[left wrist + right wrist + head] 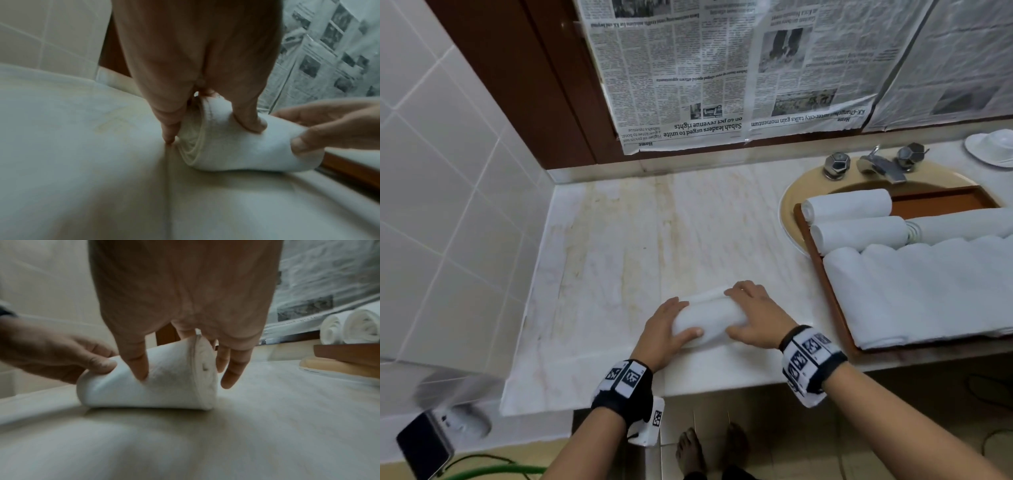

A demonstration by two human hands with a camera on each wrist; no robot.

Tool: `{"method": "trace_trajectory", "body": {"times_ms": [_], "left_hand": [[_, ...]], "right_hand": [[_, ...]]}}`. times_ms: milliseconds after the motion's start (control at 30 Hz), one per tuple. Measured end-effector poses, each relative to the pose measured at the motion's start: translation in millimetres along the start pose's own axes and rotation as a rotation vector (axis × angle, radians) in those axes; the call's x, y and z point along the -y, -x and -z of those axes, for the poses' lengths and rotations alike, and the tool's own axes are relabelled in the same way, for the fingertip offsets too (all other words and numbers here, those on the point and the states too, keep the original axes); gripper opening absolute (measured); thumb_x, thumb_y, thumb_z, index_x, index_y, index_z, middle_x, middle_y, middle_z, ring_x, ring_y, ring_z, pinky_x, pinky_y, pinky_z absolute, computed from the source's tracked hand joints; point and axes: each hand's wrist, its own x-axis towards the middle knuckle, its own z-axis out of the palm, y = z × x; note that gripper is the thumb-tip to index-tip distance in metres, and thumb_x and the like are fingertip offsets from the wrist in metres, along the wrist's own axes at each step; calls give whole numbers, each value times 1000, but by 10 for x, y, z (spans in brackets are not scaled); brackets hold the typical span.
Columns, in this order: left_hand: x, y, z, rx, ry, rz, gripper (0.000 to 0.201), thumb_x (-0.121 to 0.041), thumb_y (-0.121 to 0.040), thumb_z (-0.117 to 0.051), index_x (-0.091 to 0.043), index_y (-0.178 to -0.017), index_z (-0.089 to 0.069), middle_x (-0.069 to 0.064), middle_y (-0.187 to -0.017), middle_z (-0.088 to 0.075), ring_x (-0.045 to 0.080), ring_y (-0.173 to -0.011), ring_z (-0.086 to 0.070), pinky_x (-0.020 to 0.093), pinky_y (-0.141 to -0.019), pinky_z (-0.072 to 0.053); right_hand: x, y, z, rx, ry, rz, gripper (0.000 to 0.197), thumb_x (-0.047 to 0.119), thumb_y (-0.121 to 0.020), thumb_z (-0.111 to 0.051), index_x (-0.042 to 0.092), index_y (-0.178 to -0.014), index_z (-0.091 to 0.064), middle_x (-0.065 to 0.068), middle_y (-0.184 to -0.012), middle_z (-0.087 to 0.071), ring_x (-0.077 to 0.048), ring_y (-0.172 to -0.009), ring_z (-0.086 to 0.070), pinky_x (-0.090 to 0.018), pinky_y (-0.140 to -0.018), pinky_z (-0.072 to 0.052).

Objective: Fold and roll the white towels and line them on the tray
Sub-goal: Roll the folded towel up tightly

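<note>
Towel (709, 317) between both hands; wrist views alone show its spiral ends.

Left hand (666, 327) and right hand (755, 317) curl inward, thumbs nearest the body.

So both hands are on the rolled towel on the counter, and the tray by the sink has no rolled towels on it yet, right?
Not quite. Both hands, left and right, do hold the rolled towel on the counter, but the tray already carries rolled towels; the head view shows them lined up by the sink.
</note>
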Motion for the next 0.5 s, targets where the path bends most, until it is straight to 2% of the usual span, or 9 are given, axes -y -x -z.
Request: {"method": "trace_trajectory", "body": {"times_ms": [67,100,167,233,300,400,433,500], "left_hand": [[5,-17,37,33,25,19,83,-70,-74,-64,-23,-141,-48,0,-153,-37,19,-141,-36,38,-117,-29],[9,-23,55,50,32,27,86,-73,-74,-62,-23,-141,-46,-1,-151,-39,19,-138,-39,39,-115,-32],[-11,-31,80,68,38,53,89,-76,-75,-55,-21,-144,-42,-4,-147,-42,17,-134,-43,34,-112,-35],[-64,-32,91,56,7,40,74,-64,-91,-53,-19,-147,-39,-3,-149,-41,18,-135,-41,29,-110,-32],[-89,-24,83,29,-53,-15,67,-58,-97,-46,-19,-150,-34,-1,-154,-35,18,-142,-33,29,-114,-27],[-64,-46,78,35,-185,-37,84,-70,-88,-52,-21,-153,-30,-5,-161,-21,16,-148,-18,40,-121,-20],[-61,-62,92,44,-227,-32,88,-74,-84,-54,-23,-152,-31,-7,-159,-25,16,-147,-21,42,-119,-24],[-91,-119,152,75,-250,-30,92,-84,-76,-54,-27,-146,-37,-9,-149,-39,18,-139,-37,40,-112,-36]], "right_hand": [[-26,86,-63,-81,59,71,76,41,-87,-64,16,-149,-30,-4,-150,-25,-24,-136,-26,-34,-110,-34],[-21,97,-69,-75,76,84,76,41,-89,-61,14,-151,-26,-5,-152,-24,-24,-139,-23,-33,-112,-32],[1,39,-36,-12,100,79,79,42,-91,-57,13,-154,-20,-5,-154,-23,-23,-141,-20,-34,-114,-29],[16,-87,51,56,108,48,79,45,-90,-57,16,-154,-21,-2,-152,-28,-22,-138,-25,-37,-111,-33],[21,-213,149,114,95,8,74,48,-90,-55,22,-153,-27,0,-147,-35,-21,-134,-31,-40,-108,-35],[11,-349,256,178,60,-29,66,46,-92,-52,28,-151,-32,0,-143,-41,-21,-133,-35,-40,-109,-33],[11,-376,275,190,45,-49,66,46,-92,-51,29,-152,-31,0,-144,-40,-21,-134,-34,-39,-109,-32],[19,-400,289,197,30,-88,70,49,-91,-50,27,-154,-28,1,-149,-35,-21,-136,-34,-39,-110,-31]]}}
